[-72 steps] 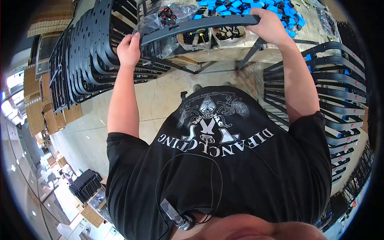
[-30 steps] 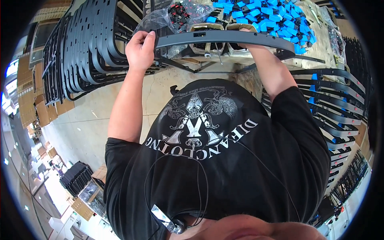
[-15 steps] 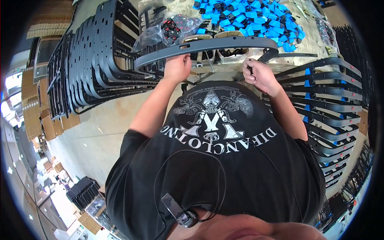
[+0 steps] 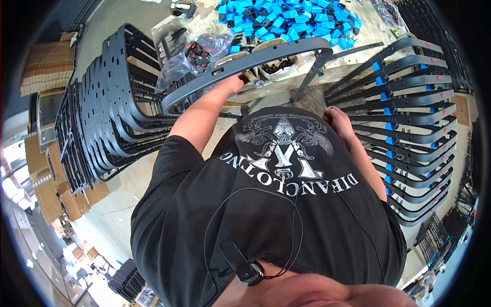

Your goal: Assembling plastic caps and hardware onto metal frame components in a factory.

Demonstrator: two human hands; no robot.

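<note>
A dark grey curved metal frame [image 4: 245,61] with small holes slants across the near edge of the worktable, in front of me. My left hand [image 4: 233,84] is just below its long bar, close to the opening of a box on the table. The fingers are curled and partly hidden, so whatever they hold does not show. Lower down, beside the right side of my shirt, is my right hand [image 4: 339,123]. Its fingers are bent in, and I cannot make out anything in them. A bin of small black parts [image 4: 277,66] stands behind the frame.
Blue plastic pieces [image 4: 291,20] are heaped on the worktable [image 4: 353,59]. Left of them is a clear bag of black and red parts [image 4: 198,55]. Similar frames stand stacked at my left [image 4: 110,87] and at my right [image 4: 414,117]. Cardboard [image 4: 48,71] is piled at far left.
My right hand has dropped from beside the frame to near my waist. My view has shifted, and the frame, with my left hand below it, now sits farther left and more tilted.
</note>
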